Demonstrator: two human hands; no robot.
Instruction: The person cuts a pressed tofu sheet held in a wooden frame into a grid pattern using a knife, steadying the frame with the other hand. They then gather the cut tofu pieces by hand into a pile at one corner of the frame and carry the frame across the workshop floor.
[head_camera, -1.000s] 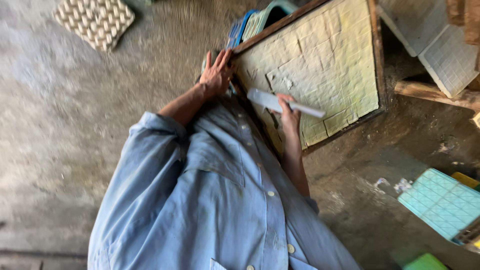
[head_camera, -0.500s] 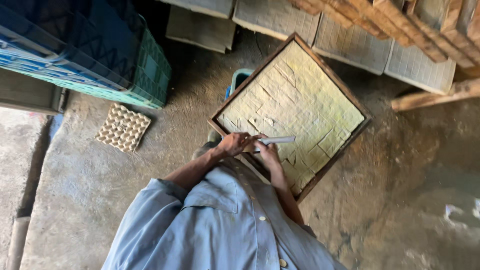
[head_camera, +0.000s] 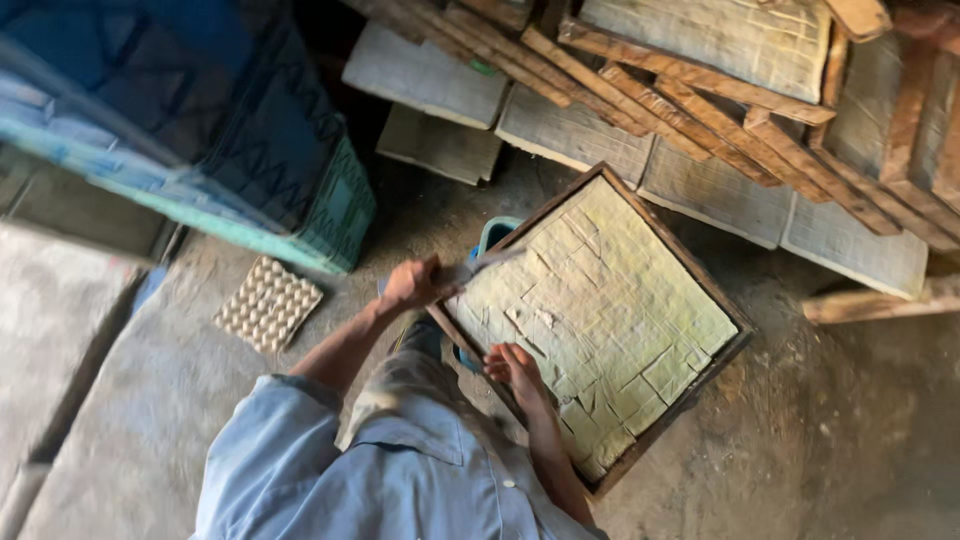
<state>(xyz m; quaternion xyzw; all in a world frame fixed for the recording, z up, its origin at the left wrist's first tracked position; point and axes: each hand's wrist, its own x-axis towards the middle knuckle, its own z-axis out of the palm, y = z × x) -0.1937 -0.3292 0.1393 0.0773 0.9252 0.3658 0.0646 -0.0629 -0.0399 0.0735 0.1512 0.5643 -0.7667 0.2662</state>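
Since half a second ago our left hand (head_camera: 408, 285) has carried the knife (head_camera: 478, 266) from mid-tray to the far-left corner of the wooden tray (head_camera: 725, 312); the right hand (head_camera: 515, 368) has dropped to the near-left rim. Left hand is closed around the handle, the blurred blade lying over the scored pale-green slab (head_camera: 600, 310). Right-hand fingers rest loosely curled on the slab edge, holding nothing. Risks, as we judge them: the moving blade could gouge cut squares or stray toward the right fingers; pressure on the rim could tip the tray off the teal bucket (head_camera: 493, 236) beneath.
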